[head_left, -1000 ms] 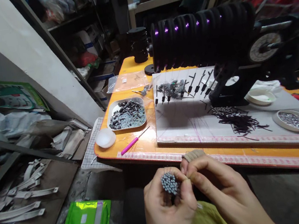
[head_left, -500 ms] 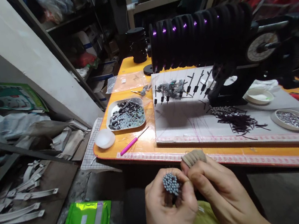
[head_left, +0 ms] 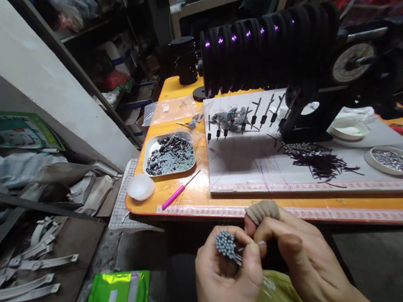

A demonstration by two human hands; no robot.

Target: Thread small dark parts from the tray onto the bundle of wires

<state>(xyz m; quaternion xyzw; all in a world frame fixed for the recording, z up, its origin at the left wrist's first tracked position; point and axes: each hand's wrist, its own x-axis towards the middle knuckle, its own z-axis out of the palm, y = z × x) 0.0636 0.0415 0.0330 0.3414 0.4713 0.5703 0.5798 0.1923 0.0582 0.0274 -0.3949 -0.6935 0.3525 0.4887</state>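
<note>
My left hand point(head_left: 228, 274) is closed round a bundle of thin strands with blue-grey, bead-like tips point(head_left: 225, 243); the tips point up out of the fist. Its thumb and forefinger pinch together, and one separate blue-grey tip point(head_left: 261, 243) sticks out beside them toward the right. Close against it is my right hand point(head_left: 297, 248), its fingers curled at that tip and its thumb bent back a little. A ribbed beige cover point(head_left: 262, 210) wraps one right finger. Pale thin ends point(head_left: 270, 284) hang below the left hand. What lies inside the right fingers is hidden.
A square dish point(head_left: 170, 168) of dark and grey small parts stands on the orange table, near a white cup point(head_left: 140, 187) and a pink-handled hook tool point(head_left: 176, 196). A black machine with spools point(head_left: 270, 53) stands over a white board point(head_left: 242, 165). A round dish point(head_left: 392, 161) holds silvery pieces.
The bundle has tilted slightly to the left in my left hand, and one tip now stands apart at the fingertips. My right thumb has drawn back to the right.
</note>
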